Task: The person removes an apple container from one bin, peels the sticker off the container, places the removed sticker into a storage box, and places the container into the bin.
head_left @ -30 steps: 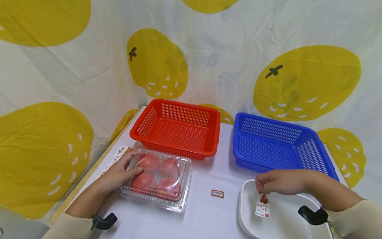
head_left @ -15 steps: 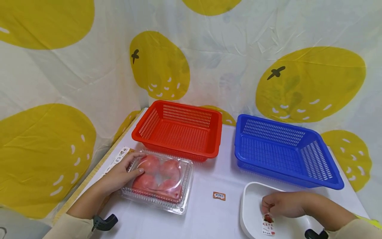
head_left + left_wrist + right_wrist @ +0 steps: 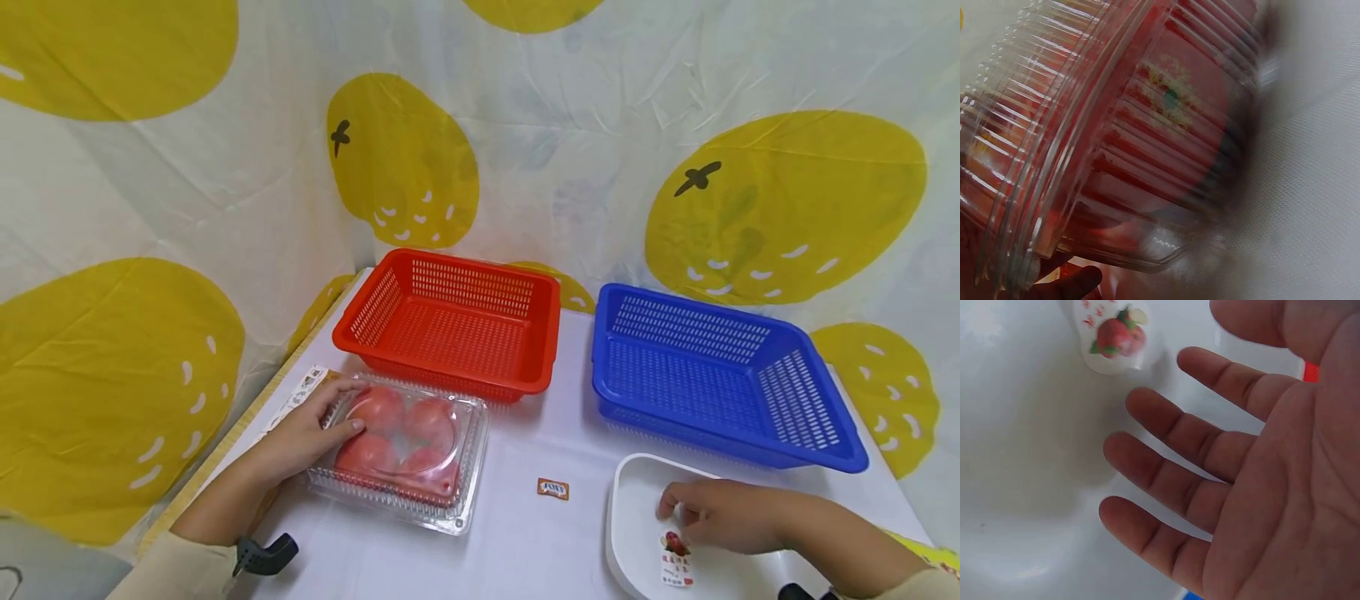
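Observation:
My left hand (image 3: 296,437) holds the left side of a clear plastic clamshell box (image 3: 471,467) of red, tomato-like fruits (image 3: 377,411). Its thumb lies on the lid. In the left wrist view a fingertip (image 3: 1088,279) shows by the box's lower edge; the other fingers are mostly hidden. At the right, my right hand (image 3: 731,515) hovers inside a white tub (image 3: 617,533), holding nothing. Its fingers are spread in the right wrist view. Just beyond them a small white card (image 3: 677,567) with a red fruit picture lies in the tub.
A red basket (image 3: 450,379) stands behind the box, and a blue basket (image 3: 712,437) behind the tub. Between box and tub lies a small orange FOX'S packet (image 3: 552,488). Printed packaging (image 3: 307,385) lies left of the box. A fruit-patterned curtain (image 3: 562,150) hangs behind.
My right hand has lowered the card into the tub and let go of it; its fingers have opened. My left hand stays on the box.

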A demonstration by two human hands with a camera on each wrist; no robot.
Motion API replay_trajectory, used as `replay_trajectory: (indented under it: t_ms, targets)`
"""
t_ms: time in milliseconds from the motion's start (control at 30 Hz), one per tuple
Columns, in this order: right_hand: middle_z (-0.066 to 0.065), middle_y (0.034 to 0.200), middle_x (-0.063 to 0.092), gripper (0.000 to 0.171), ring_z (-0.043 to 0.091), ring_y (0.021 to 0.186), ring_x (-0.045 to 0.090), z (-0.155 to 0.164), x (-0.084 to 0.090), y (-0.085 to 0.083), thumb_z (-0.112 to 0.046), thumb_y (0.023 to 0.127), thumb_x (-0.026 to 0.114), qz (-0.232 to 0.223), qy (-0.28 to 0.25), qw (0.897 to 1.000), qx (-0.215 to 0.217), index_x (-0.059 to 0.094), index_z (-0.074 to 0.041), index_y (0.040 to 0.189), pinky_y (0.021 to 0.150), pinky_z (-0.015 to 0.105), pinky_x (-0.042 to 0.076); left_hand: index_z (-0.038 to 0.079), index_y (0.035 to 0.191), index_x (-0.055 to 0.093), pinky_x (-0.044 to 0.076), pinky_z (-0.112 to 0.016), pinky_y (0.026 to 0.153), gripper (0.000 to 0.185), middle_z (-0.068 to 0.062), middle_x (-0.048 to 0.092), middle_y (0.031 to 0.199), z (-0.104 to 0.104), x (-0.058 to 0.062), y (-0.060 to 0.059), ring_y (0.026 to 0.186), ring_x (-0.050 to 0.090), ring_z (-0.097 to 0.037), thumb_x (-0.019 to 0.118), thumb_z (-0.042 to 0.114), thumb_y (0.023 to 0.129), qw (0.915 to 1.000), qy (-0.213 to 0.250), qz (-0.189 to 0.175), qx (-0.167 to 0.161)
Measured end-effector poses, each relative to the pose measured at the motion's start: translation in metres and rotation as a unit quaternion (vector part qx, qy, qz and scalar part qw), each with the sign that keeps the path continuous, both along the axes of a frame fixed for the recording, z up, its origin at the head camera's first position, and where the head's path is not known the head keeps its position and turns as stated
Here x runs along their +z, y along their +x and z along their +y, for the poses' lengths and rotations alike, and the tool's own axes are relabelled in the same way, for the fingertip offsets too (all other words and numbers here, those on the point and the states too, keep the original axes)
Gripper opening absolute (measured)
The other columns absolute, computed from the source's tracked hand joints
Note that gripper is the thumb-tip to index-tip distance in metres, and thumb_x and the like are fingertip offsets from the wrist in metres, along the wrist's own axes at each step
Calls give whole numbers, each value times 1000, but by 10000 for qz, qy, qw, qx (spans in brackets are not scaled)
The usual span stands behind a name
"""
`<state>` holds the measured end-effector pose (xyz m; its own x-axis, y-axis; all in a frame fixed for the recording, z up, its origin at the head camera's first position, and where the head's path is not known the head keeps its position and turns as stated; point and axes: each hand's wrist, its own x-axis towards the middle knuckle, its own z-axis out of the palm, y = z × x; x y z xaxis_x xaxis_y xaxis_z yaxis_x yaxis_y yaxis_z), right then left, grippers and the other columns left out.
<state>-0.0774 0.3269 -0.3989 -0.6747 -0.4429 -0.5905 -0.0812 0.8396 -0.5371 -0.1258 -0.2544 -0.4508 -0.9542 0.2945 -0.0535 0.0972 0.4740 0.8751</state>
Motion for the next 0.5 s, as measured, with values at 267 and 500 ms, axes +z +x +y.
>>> replay_trajectory:
  t_ms: [267,500]
  targets:
    - [2,109,66,19,14,97,59,14,21,6,-16,106,64,174,-648,9976,196,65,-17,125,77,26,51,22,153,52,28,-78,117,55,-17,23,174,-5,8,-3,160,14,-48,72,27,103,9985,144,331,-412]
    - [-14,114,66,24,2,102,61,3,34,18,-20,108,65,1082,-1079,9866,577,64,-24,131,79,25,54,20,155,50,47,-72,106,54,-15,23,174,-8,20,-9,157,20,-51,70,26,105,9989,108,194,-422]
